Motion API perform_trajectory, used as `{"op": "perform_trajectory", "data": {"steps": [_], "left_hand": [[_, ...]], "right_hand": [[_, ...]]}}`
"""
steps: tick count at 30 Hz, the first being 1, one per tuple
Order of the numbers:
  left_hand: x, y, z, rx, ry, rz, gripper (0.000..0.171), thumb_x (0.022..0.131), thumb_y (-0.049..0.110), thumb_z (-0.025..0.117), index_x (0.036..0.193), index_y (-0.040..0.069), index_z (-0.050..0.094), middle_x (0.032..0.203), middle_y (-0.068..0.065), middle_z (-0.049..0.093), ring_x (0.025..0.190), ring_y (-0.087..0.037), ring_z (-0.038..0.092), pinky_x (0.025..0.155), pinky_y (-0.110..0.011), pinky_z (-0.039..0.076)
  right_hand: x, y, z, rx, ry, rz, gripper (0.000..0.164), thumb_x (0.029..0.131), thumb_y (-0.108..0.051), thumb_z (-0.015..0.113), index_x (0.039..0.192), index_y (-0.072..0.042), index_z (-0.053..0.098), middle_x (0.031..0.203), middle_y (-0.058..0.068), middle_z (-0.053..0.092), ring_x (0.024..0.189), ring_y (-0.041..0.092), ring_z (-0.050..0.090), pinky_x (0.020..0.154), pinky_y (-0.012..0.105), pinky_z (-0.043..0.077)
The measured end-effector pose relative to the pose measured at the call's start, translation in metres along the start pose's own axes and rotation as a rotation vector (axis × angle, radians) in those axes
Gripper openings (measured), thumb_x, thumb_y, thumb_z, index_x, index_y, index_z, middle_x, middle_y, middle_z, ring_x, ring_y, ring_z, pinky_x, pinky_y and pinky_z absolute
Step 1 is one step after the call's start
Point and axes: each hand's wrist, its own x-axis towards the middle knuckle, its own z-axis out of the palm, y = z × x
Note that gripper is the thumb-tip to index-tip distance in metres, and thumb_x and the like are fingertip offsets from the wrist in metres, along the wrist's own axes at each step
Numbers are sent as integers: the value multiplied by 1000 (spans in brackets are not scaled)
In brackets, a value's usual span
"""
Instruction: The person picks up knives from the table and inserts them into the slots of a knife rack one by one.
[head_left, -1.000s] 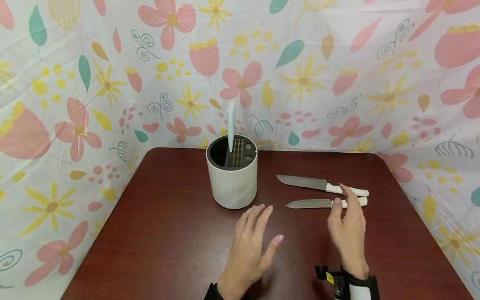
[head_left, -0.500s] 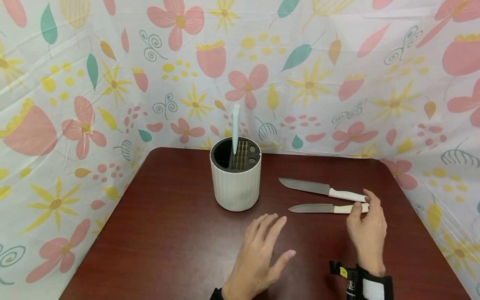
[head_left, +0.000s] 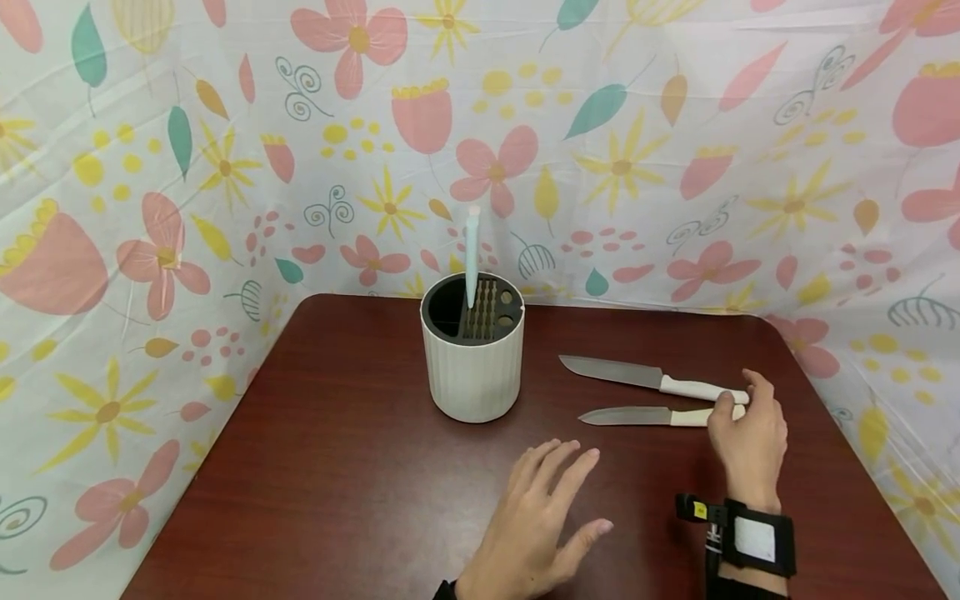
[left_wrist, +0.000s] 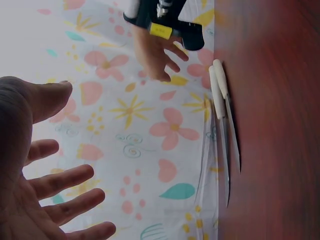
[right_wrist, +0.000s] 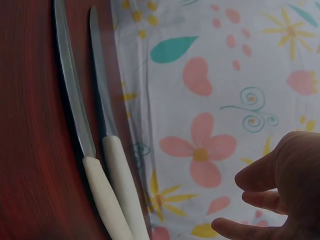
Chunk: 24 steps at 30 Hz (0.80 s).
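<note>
Two knives with white handles lie side by side on the table, blades pointing left in the head view. The farther knife (head_left: 622,372) has the broader blade; the nearer knife (head_left: 626,416) is narrower. My right hand (head_left: 750,442) hovers by the ends of both handles, fingers loosely bent. In the right wrist view, a gap shows between the right hand (right_wrist: 265,195) and the handles. My left hand (head_left: 536,512) is spread above the table, left of the right hand, with nothing in it. Near the back stands a white ribbed knife block (head_left: 474,379), a pale blue handle (head_left: 472,254) rising from it.
The block's black top (head_left: 480,321) has slots, round holes and a larger compartment on the left. A flower-print cloth (head_left: 637,208) hangs behind and beside the dark reddish table (head_left: 315,500). A black strap with a small camera (head_left: 738,529) sits on the right wrist.
My right hand has moved right, from over the handles towards their ends. The left hand has drifted a little right and nearer to me. The knives and block stay put; the head view shifted slightly.
</note>
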Motion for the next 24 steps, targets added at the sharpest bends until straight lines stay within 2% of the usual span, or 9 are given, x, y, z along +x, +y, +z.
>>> {"op": "perform_trajectory", "data": {"steps": [6, 12, 20, 24], "left_hand": [[2, 4, 4, -20, -49, 19, 69, 97, 49, 64, 154, 20, 41, 146, -4, 54, 134, -25, 53, 106, -46, 50], [2, 7, 9, 20, -52, 81, 71, 96, 49, 66, 154, 17, 41, 145, -6, 54, 131, -23, 55, 104, -46, 51], [2, 13, 16, 34, -51, 143, 71, 96, 49, 64, 154, 15, 41, 144, -6, 54, 128, -21, 57, 107, -38, 48], [2, 16, 20, -10, -105, 141, 68, 100, 50, 58, 156, 18, 37, 144, -4, 54, 130, -17, 54, 108, -35, 47]], "right_hand": [[13, 8, 3, -24, -37, 0, 51, 104, -19, 42, 154, -6, 41, 145, 36, 48, 123, 59, 45, 103, 74, 29], [26, 15, 5, -83, -83, 7, 51, 104, -17, 44, 153, -3, 42, 140, 39, 49, 122, 59, 44, 102, 71, 31], [48, 27, 7, -209, -233, 18, 55, 104, -20, 44, 155, -1, 36, 144, 44, 39, 123, 68, 38, 94, 77, 33], [57, 36, 8, -258, -287, -11, 56, 103, -19, 48, 153, 1, 37, 143, 46, 37, 114, 69, 39, 86, 78, 35]]}}
